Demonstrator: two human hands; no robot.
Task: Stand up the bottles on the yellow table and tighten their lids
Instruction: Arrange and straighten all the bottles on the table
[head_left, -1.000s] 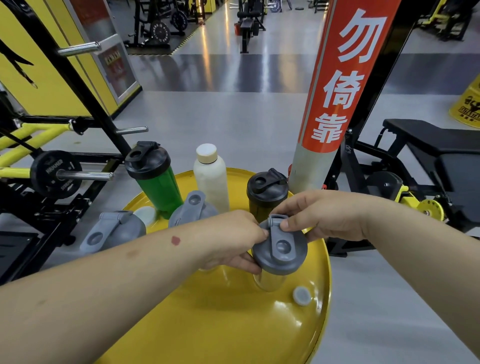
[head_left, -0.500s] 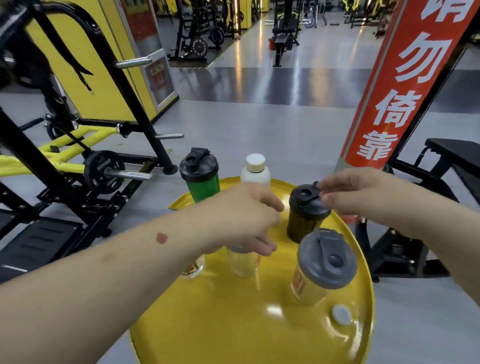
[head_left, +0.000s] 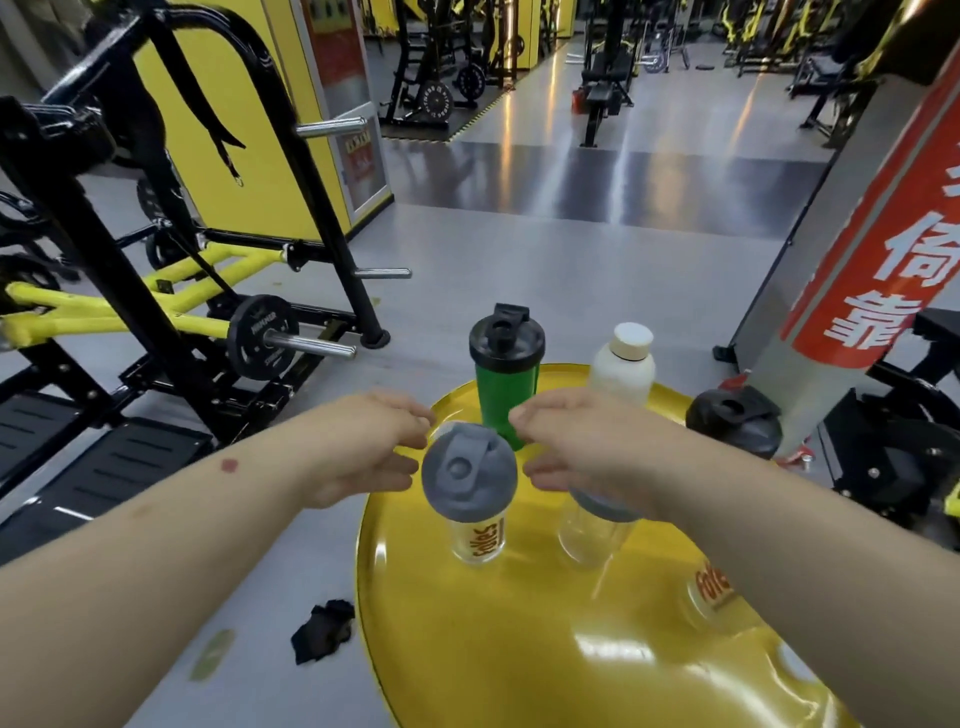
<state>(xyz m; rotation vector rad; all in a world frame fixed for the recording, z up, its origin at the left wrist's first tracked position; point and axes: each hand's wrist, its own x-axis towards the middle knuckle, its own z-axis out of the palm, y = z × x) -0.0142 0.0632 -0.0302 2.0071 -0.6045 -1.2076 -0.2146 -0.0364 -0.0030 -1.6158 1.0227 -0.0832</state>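
On the round yellow table (head_left: 467, 649) a clear shaker with a grey flip lid (head_left: 470, 478) stands upright. My left hand (head_left: 363, 452) is just left of that lid and my right hand (head_left: 587, 452) just right of it. Both have their fingers apart and hold nothing. A second clear shaker (head_left: 589, 535) stands under my right palm, its grey lid mostly hidden. A third clear shaker (head_left: 714, 592) shows partly behind my right forearm. At the back stand a green shaker with a black lid (head_left: 506, 384), a white bottle (head_left: 623, 369) and a black shaker (head_left: 735, 423).
A red and grey pillar (head_left: 857, 270) rises right behind the table. A black and yellow weight rack with a plate (head_left: 262, 335) fills the left. A black cloth (head_left: 322, 631) lies on the floor by the table's left edge. A black bench frame (head_left: 893, 457) stands at the right.
My view swung left. My right hand left the black shaker's lid and my left hand let go of a clear shaker. Both now flank the leftmost grey-lidded shaker.
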